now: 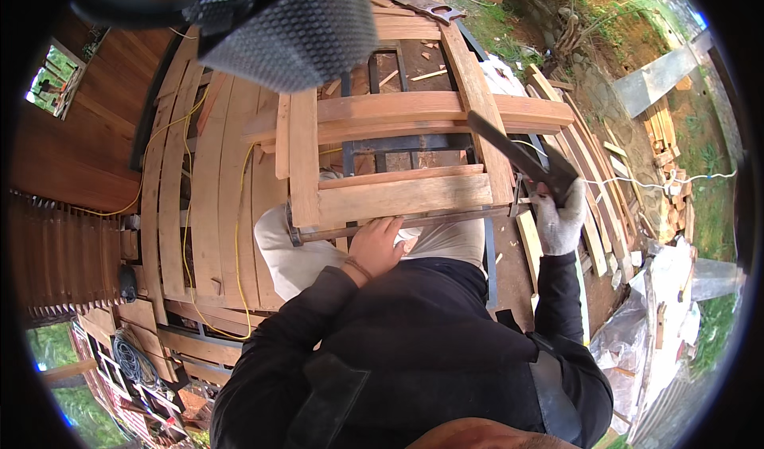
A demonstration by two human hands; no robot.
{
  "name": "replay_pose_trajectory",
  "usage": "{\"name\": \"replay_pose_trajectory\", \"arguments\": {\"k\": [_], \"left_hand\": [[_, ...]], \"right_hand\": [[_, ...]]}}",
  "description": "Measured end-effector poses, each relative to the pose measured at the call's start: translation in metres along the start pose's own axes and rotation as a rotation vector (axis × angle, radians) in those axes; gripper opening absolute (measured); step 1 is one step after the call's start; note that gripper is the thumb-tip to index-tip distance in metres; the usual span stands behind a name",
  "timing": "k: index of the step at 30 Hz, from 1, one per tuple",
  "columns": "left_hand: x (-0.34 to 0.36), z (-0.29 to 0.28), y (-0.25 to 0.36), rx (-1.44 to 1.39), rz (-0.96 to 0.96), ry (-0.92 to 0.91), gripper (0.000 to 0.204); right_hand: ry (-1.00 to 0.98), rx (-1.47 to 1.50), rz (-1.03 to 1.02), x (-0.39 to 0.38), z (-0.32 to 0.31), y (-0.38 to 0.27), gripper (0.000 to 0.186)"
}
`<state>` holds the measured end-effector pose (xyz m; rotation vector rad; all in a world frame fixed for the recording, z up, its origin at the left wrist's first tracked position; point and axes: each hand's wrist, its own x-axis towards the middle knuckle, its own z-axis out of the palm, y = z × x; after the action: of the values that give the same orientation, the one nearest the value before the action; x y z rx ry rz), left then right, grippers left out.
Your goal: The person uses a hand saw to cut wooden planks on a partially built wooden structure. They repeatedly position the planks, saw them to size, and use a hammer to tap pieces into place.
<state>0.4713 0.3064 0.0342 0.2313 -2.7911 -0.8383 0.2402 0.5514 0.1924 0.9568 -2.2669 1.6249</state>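
A wooden frame of joined planks lies in front of me. Along its near edge runs a long metal bar clamp, its jaw against the frame's left corner. My bare left hand curls its fingers over the clamp's bar, the thumb on the near side. My right hand, in a pale work glove, is closed round a long dark tool that slants up and left over the frame's right side piece. Its exact kind cannot be made out. The clamp's screw end is just left of the glove.
A handsaw lies on the far planks. Two thick beams cross the frame. Yellow cord snakes over the deck boards at left. Loose planks and plastic sheeting lie at right. A grey textured object hangs close above.
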Motion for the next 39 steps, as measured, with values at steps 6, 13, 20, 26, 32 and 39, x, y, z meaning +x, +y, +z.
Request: {"name": "replay_pose_trajectory", "arguments": {"k": [6, 13, 20, 26, 32, 39], "left_hand": [[-0.008, 0.013, -0.016, 0.099, -0.034, 0.037, 0.049], [-0.011, 0.016, -0.020, 0.084, -0.095, -0.001, 0.051], [-0.014, 0.025, -0.027, 0.017, -0.063, 0.072, 0.051], [-0.008, 0.014, -0.019, 0.037, -0.094, 0.013, 0.048], [-0.011, 0.023, -0.029, -0.028, -0.069, 0.124, 0.045], [-0.015, 0.025, -0.021, -0.039, -0.066, 0.071, 0.044]], "right_hand": [[-0.627, -0.492, -0.720, 0.017, 0.084, -0.021, 0.052], [-0.757, -0.431, -1.012, 0.023, 0.123, -0.021, 0.043], [-0.817, -0.532, -1.001, 0.047, 0.153, -0.011, 0.046], [-0.812, -0.493, -1.094, 0.028, 0.151, -0.010, 0.046], [-0.892, -0.610, -1.015, 0.045, 0.184, -0.018, 0.044], [-0.915, -0.565, -1.071, 0.039, 0.173, 0.000, 0.044]]}}
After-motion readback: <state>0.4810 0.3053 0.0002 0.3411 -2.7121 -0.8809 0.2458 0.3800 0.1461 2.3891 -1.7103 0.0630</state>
